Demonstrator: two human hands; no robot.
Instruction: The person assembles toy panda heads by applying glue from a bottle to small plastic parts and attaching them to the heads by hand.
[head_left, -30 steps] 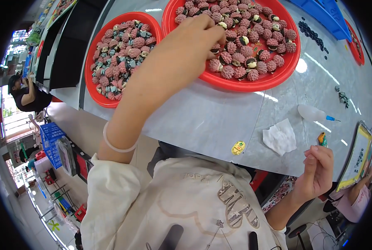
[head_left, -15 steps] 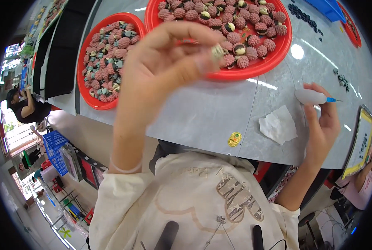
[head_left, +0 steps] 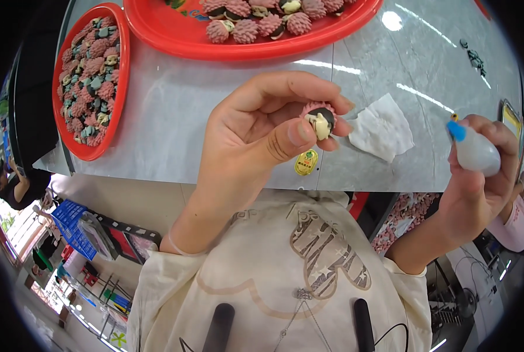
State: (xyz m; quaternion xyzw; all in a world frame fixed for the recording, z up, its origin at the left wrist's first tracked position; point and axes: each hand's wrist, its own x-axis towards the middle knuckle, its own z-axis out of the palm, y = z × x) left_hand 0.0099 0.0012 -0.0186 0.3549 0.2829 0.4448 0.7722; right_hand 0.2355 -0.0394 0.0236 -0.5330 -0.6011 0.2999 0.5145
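Between the thumb and fingers of my left hand [head_left: 244, 126] is a small hedgehog-shaped figurine [head_left: 320, 121], with a knobbly pink back, a dark band and a cream front facing up. It is held above the table, near its front edge. My right hand [head_left: 479, 193] grips a whitish squeeze bottle [head_left: 478, 155] off to the right. The bottle's blue needle tip [head_left: 456, 131] points up and to the left, well apart from the figurine. Several similar figurines [head_left: 245, 30] lie in the large red tray [head_left: 232, 50] at the far side.
A smaller red tray [head_left: 122, 88] of pink and blue-grey pieces stands at the left. A crumpled white tissue [head_left: 385, 130] and an oval gold sticker [head_left: 306, 163] lie on the grey table [head_left: 168, 111]. Small dark pieces [head_left: 475, 60] are at the far right.
My left hand has come from the large tray toward the table's front edge, carrying the figurine. My right hand has lifted the bottle, turning its tip to the left. The view has shifted too.
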